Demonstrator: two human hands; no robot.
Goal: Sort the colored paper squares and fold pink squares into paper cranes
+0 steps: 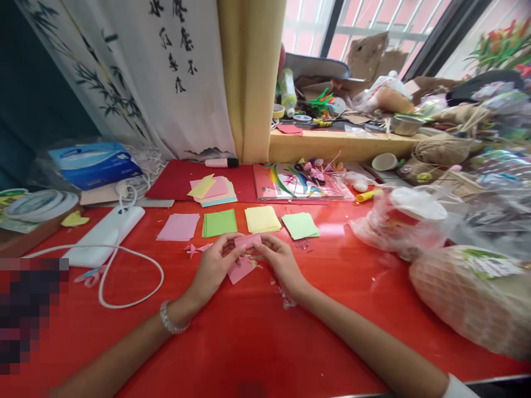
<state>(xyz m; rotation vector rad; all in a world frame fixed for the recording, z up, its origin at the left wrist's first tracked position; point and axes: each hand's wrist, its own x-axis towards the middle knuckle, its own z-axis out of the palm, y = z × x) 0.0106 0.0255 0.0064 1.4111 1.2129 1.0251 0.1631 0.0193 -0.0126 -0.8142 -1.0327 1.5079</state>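
Observation:
Between my two hands is a small piece of pink paper (248, 241), pinched at its left edge by my left hand (214, 266) and at its right edge by my right hand (282, 263). Just below my fingertips lies another pink square of paper (241, 271), partly covered by them. A folded pink paper piece (194, 250) rests on the table to the left of my left hand. Beyond my hands, four-sided paper stacks stand in a row: pink (178, 227), bright green (219, 223), pale yellow (262, 219) and light green (301, 225).
On the red table (257, 342), a white power strip (105, 236) with a looped cable and pink scissors (92, 277) lie left. Mixed paper sheets (212, 189), a marker (222, 162) and a colourful pad (296, 182) are at the back. Plastic bags and a netted bundle (464, 298) crowd the right.

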